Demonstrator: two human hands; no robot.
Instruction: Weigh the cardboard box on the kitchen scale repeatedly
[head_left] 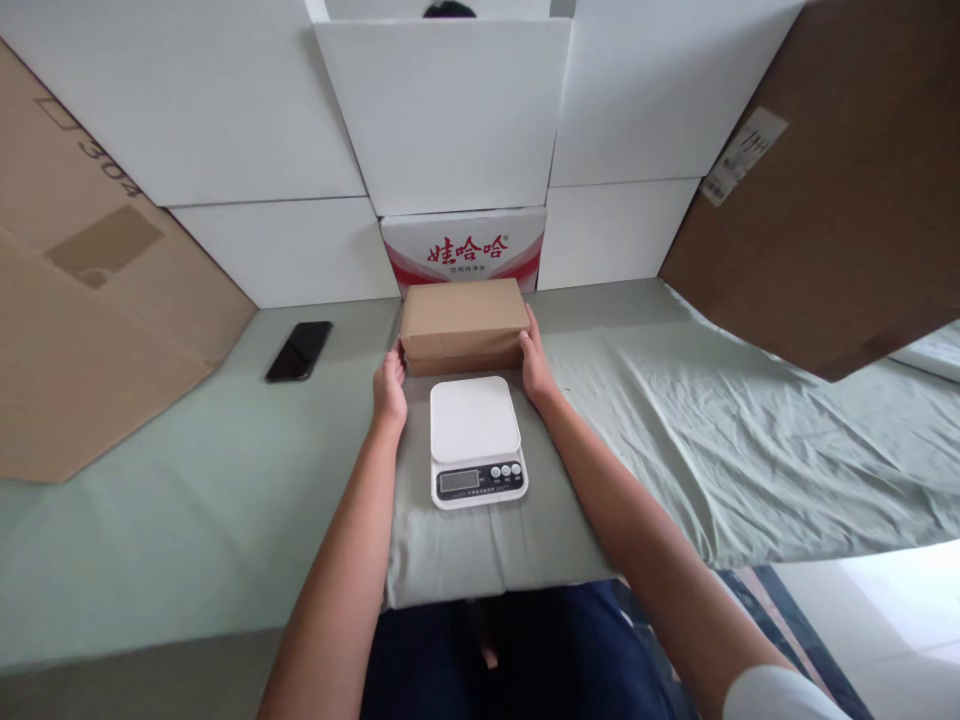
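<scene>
A closed brown cardboard box [463,322] lies on the pale green cloth behind a white kitchen scale [475,438]. My left hand [389,388] presses against the box's left end. At the box's right end my right hand [535,361] grips it. Both hands hold the box between them, just beyond the scale's white platform. The scale's display and buttons face me, and nothing rests on its platform.
A black phone [299,350] lies on the cloth to the left. White foam panels [450,110] and a red-and-white printed carton [465,250] form the back wall. Cardboard sheets lean at the left [82,300] and right [832,190]. The table edge [487,590] is near my lap.
</scene>
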